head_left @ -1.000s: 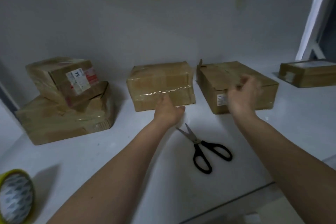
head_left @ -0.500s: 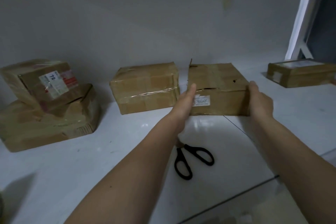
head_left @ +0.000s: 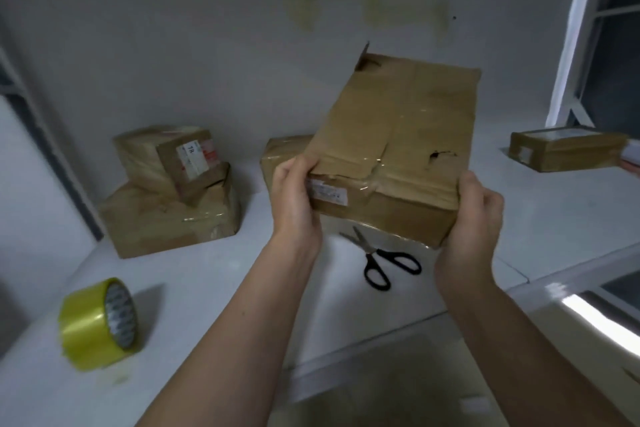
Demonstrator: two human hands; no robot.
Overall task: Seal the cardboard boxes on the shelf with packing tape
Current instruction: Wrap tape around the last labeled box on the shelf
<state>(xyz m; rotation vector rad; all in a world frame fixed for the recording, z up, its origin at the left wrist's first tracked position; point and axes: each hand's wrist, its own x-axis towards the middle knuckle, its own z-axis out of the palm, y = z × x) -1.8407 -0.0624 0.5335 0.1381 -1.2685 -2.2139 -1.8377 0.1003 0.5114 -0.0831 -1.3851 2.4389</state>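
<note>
Torn cardboard box (head_left: 398,135) held tilted above the shelf (head_left: 207,288), left hand (head_left: 294,198) and right hand (head_left: 474,215) gripping its near corners. Appears light; walls soft, grip corners.

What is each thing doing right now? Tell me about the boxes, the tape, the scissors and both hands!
Held box: lifted off the shelf, tilted, top torn with a hole.
Left hand: grips the box's left end.
Right hand: grips the box's right end.
Scissors: lying on the shelf, blades slightly open.
Tape roll: resting on its edge, untouched.
Stacked boxes: small one on top of a big one, taped.
Far box: lying flat.
</note>
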